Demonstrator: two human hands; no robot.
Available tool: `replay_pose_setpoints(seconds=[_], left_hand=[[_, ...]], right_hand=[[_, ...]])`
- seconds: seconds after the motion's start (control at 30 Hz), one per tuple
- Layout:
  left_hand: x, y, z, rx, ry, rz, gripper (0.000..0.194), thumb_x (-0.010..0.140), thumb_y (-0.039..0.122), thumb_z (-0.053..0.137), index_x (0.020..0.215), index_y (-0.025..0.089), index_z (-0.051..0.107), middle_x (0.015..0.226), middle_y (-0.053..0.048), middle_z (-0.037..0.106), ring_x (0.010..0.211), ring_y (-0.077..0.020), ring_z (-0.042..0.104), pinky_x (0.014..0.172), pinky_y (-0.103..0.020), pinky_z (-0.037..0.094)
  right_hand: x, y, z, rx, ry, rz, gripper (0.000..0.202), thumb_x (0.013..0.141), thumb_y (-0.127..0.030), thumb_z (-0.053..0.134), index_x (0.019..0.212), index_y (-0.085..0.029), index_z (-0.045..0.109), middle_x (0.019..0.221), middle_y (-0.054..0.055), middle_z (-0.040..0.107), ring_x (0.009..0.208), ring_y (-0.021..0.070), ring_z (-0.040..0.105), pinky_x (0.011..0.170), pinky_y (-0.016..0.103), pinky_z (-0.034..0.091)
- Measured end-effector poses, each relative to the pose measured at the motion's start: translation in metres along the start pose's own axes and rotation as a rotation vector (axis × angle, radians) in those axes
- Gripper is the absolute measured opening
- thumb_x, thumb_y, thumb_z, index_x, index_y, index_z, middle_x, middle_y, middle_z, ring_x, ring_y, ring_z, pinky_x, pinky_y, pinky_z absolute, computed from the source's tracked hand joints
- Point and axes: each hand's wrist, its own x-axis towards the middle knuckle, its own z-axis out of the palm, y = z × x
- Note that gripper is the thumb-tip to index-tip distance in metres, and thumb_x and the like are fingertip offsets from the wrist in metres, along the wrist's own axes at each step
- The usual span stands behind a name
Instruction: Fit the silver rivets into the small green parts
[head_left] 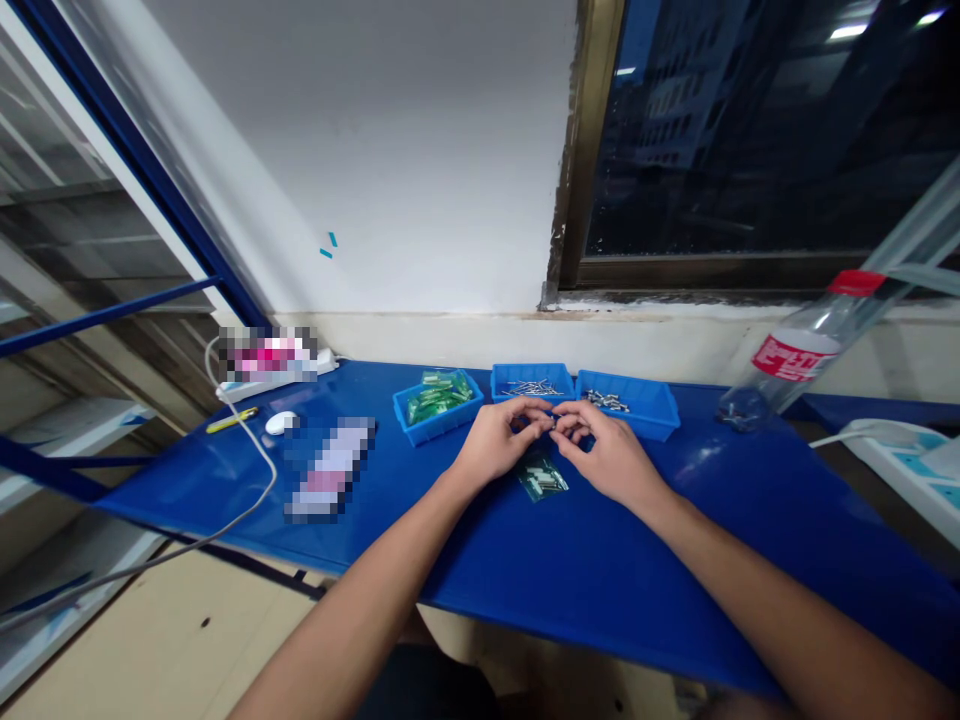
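My left hand [499, 438] and my right hand [604, 452] meet fingertip to fingertip above the blue table. Both are closed in a pinch; a tiny item seems to sit between the fingers, too small to name. Just below them lies a small clear bag [543, 479] with metal pieces in it. Behind the hands, a blue bin [495, 383] holds long thin metal screws or pins [534, 388]. Beside it, another blue bin [656, 408] contains short metal fasteners [606, 400]. A third blue bin [442, 425], to the left, carries green-tinted bags [439, 395].
A clear bottle [795, 358] with a red cap stands at the right of the table [592, 580]. On the left are a yellow cutter [231, 420], a white mouse-like object [281, 423], a blurred-out flat item [331, 470], a power strip [281, 375] and a cable [262, 490].
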Motion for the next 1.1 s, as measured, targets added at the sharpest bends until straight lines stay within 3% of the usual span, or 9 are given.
replay_pose_setpoints(seconds=[0.07, 0.17, 0.27, 0.43, 0.6, 0.73, 0.87, 0.97, 1.1], left_hand=[[-0.001, 0.001, 0.0, -0.018, 0.011, -0.008, 0.033, 0.098, 0.031, 0.067, 0.129, 0.02, 0.069, 0.103, -0.005, 0.082, 0.087, -0.0191, 0.076, 0.081, -0.03, 0.059], [-0.002, 0.002, -0.001, -0.027, 0.019, -0.039, 0.043, 0.099, 0.04, 0.065, 0.137, 0.019, 0.066, 0.096, -0.005, 0.081, 0.079, -0.0188, 0.075, 0.073, -0.028, 0.058], [-0.002, 0.002, -0.002, -0.006, 0.009, -0.056, 0.042, 0.1, 0.047, 0.063, 0.128, 0.018, 0.073, 0.092, -0.006, 0.081, 0.077, -0.0194, 0.075, 0.072, -0.028, 0.057], [-0.001, 0.004, -0.003, 0.119, 0.083, 0.008, 0.036, 0.098, 0.048, 0.066, 0.114, 0.02, 0.081, 0.112, -0.008, 0.081, 0.091, -0.0213, 0.075, 0.08, -0.028, 0.056], [-0.001, -0.005, 0.002, -0.087, -0.08, -0.107, 0.045, 0.103, 0.051, 0.056, 0.113, 0.017, 0.082, 0.096, -0.006, 0.082, 0.081, -0.0195, 0.075, 0.075, -0.027, 0.057], [0.002, -0.017, 0.005, -0.257, -0.013, -0.163, 0.033, 0.095, 0.04, 0.069, 0.111, 0.014, 0.08, 0.104, -0.009, 0.082, 0.09, -0.0209, 0.076, 0.084, -0.029, 0.059], [0.003, -0.023, 0.007, -0.361, -0.004, -0.167, 0.018, 0.09, 0.02, 0.07, 0.106, 0.014, 0.07, 0.099, -0.01, 0.081, 0.089, -0.0188, 0.077, 0.083, -0.029, 0.06], [0.001, -0.023, 0.011, -0.395, 0.007, -0.176, 0.027, 0.09, 0.016, 0.069, 0.113, 0.018, 0.055, 0.091, -0.006, 0.08, 0.081, -0.0173, 0.077, 0.075, -0.028, 0.06], [-0.001, -0.02, 0.011, -0.306, -0.027, -0.138, 0.033, 0.089, 0.016, 0.073, 0.112, 0.021, 0.05, 0.091, -0.005, 0.08, 0.077, -0.0164, 0.077, 0.073, -0.026, 0.06]], right_hand=[[-0.001, -0.002, 0.001, -0.025, 0.015, -0.028, 0.032, 0.095, -0.028, 0.062, 0.126, -0.024, 0.068, 0.096, 0.005, 0.077, 0.078, 0.0196, 0.071, 0.075, 0.036, 0.06], [-0.002, -0.005, 0.001, -0.058, 0.072, -0.028, 0.02, 0.097, -0.031, 0.063, 0.112, -0.025, 0.073, 0.097, 0.004, 0.078, 0.078, 0.0198, 0.072, 0.075, 0.034, 0.059], [-0.001, -0.005, -0.002, -0.102, 0.105, -0.051, 0.012, 0.096, -0.034, 0.067, 0.096, -0.024, 0.074, 0.091, 0.003, 0.077, 0.072, 0.0188, 0.069, 0.069, 0.033, 0.056], [0.0, -0.006, -0.004, -0.149, 0.158, -0.115, 0.011, 0.097, -0.032, 0.068, 0.092, -0.024, 0.074, 0.086, 0.003, 0.072, 0.071, 0.019, 0.064, 0.068, 0.034, 0.052], [0.0, -0.004, -0.003, -0.105, 0.128, -0.155, 0.011, 0.098, -0.027, 0.065, 0.093, -0.024, 0.074, 0.096, 0.004, 0.074, 0.076, 0.0192, 0.066, 0.071, 0.034, 0.055], [-0.001, -0.005, 0.001, -0.1, 0.045, -0.219, 0.009, 0.096, -0.025, 0.067, 0.094, -0.025, 0.075, 0.103, 0.006, 0.077, 0.097, 0.0243, 0.071, 0.09, 0.041, 0.057], [-0.002, -0.005, 0.003, -0.05, 0.051, -0.056, 0.011, 0.097, -0.034, 0.067, 0.096, -0.025, 0.074, 0.097, 0.004, 0.078, 0.085, 0.0229, 0.073, 0.082, 0.04, 0.059], [-0.001, -0.001, 0.002, 0.048, 0.095, 0.107, 0.023, 0.096, -0.043, 0.068, 0.108, -0.024, 0.073, 0.095, 0.005, 0.078, 0.081, 0.0221, 0.073, 0.075, 0.037, 0.059], [0.001, 0.005, 0.001, 0.106, 0.012, 0.132, 0.027, 0.095, -0.045, 0.068, 0.11, -0.025, 0.078, 0.098, 0.006, 0.077, 0.086, 0.023, 0.073, 0.075, 0.036, 0.059]])
